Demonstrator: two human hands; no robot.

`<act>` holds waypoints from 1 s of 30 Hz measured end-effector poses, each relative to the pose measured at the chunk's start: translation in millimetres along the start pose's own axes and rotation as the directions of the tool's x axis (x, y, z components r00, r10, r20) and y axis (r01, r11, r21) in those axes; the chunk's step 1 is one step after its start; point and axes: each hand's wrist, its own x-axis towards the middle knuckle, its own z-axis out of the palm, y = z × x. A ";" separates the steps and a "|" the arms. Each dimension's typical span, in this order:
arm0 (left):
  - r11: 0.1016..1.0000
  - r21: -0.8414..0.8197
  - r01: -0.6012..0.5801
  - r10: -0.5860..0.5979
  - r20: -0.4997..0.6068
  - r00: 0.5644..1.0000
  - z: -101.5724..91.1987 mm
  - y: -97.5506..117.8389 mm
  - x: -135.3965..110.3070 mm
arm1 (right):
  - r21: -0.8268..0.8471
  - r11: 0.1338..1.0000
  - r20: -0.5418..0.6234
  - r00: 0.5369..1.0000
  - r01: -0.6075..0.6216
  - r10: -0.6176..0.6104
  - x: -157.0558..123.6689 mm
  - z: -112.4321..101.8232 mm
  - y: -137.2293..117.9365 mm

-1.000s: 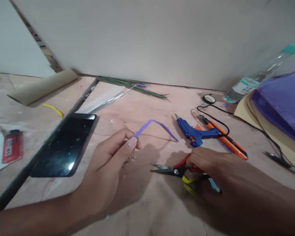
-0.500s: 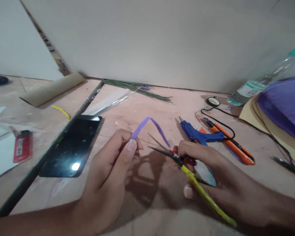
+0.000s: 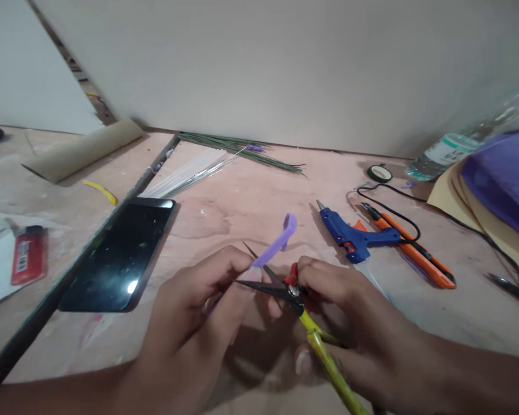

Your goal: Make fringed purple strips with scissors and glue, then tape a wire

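Note:
My left hand pinches a thin purple strip between thumb and fingers; its free end rises and curls over at the tip. My right hand is closed around yellow-handled scissors, with something red by the pivot. The two slim dark blades are apart and point left. One blade passes behind the strip and the other lies in front of my left thumb, so the strip sits between them close to my thumb tip. Some of my right fingers are hidden behind the scissors.
A blue glue gun and an orange cutter knife lie right. At left are a phone, red lighter and cardboard tube. Green stems lie behind; a bottle and purple sheets stand far right.
The scissors have moved left and their blades now straddle the purple strip beside my left thumb. The strip has shifted right, and its free end now curls upward instead of drooping.

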 end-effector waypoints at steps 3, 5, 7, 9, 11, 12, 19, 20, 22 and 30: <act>0.999 0.046 -0.009 0.010 -0.003 1.000 -0.1 1.6 -0.1 | -0.012 0.996 -0.071 0.993 0.093 -0.094 0.1 -0.5 -0.6; 0.998 0.062 0.002 -0.002 0.004 1.000 0.0 2.0 -0.2 | -0.008 0.993 -0.087 0.989 0.121 -0.121 0.2 -0.8 -0.4; 0.998 0.057 0.011 -0.012 0.021 1.000 0.1 1.8 0.1 | -0.009 0.994 -0.083 0.991 0.108 -0.108 -0.5 -0.6 1.3; 0.999 0.048 0.002 -0.003 0.029 1.000 0.6 1.4 0.4 | -0.012 0.998 -0.071 0.995 0.069 -0.070 -2.2 0.4 4.5; 0.999 0.038 -0.011 0.010 0.028 1.000 1.3 1.1 0.4 | -0.005 0.999 -0.061 0.997 0.048 -0.048 -4.4 1.6 7.3; 0.999 0.033 -0.015 0.014 0.027 1.000 1.6 1.0 0.2 | 0.001 0.999 -0.058 0.997 0.042 -0.042 -5.4 2.1 8.1; 0.997 -0.040 0.059 -0.057 0.053 0.997 2.8 2.3 -2.4 | 0.165 0.985 0.041 0.998 -0.053 0.046 -3.9 -5.2 -5.0; 0.994 -0.068 0.083 -0.079 0.069 0.995 2.6 2.8 -2.5 | 0.229 0.968 0.093 0.992 -0.099 0.080 -3.2 -6.9 -6.8; 0.982 -0.131 0.136 -0.120 0.121 0.985 1.8 3.3 -2.4 | 0.365 0.913 0.190 0.975 -0.181 0.118 -2.8 -8.9 -6.5; 0.952 -0.205 0.226 -0.175 0.239 0.955 -1.8 3.4 -0.1 | 0.582 0.789 0.285 0.958 -0.194 0.025 -2.6 -3.5 14.6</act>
